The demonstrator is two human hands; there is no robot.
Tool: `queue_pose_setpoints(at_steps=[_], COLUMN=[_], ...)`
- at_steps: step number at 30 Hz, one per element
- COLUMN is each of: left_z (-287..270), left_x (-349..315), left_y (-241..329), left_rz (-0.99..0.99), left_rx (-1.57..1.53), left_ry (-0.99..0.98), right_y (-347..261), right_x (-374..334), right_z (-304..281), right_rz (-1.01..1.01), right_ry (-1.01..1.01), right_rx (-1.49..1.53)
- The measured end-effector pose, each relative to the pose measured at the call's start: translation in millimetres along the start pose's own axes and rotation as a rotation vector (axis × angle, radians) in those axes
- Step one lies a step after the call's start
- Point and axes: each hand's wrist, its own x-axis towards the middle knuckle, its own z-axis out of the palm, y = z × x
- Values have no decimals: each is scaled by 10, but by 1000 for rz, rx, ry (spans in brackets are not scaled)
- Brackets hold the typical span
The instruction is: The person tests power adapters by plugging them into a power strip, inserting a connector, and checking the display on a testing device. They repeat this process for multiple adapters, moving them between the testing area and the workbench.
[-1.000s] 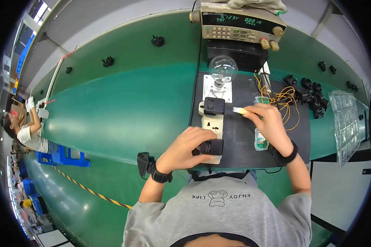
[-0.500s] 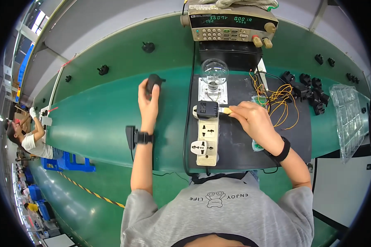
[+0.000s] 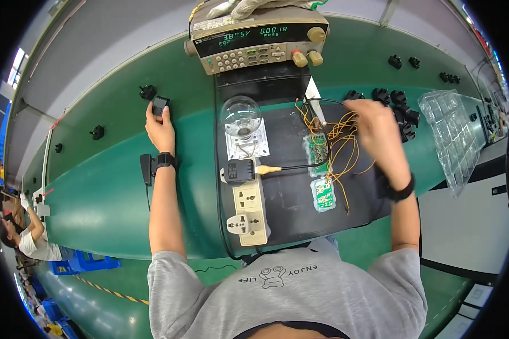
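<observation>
My left hand (image 3: 160,131) is closed around a black power adapter (image 3: 160,105) at the far left of the bench. Just behind it, a second black adapter (image 3: 147,92) sits close to its edge. My right hand (image 3: 374,127) hovers by a pile of black adapters (image 3: 408,116); it is smeared by motion, so its grip does not show. Between my arms, another black adapter (image 3: 240,170) is plugged into a cream power strip (image 3: 258,217). A yellow plug (image 3: 267,169) on a black cable is inserted in that adapter's side.
A clear bulb (image 3: 242,117) stands behind the strip. Green circuit boards (image 3: 324,196) and orange wires (image 3: 345,147) lie on the black mat. A bench instrument (image 3: 260,42) stands at the back, a clear plastic tray (image 3: 449,141) at right. Another person (image 3: 31,229) sits far left.
My right hand has let go of the yellow plug and moved right to the adapter pile. My left hand has carried its adapter farther back. The whole view has swung, shifting the bench things left.
</observation>
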Motion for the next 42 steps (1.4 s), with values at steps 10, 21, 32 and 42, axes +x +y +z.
queue_pose_setpoints(at_steps=[10,21,32,42], left_z=[105,-133,-274,-359], left_x=[-6,-656,-991,-917], left_y=[-87,126,121,224], left_rz=[49,-5,-22,-111], left_rx=[-353,-620,-592,-535], left_ry=[144,110,-57,-73], right_y=[1074,882,-906,-1536], right_x=[-425,-775,-621,-712], right_z=[41,-198,204,555], right_rz=[45,548,476,-278], right_ry=[-382,54,-368,-422], right_rx=[-30,873,1142,635])
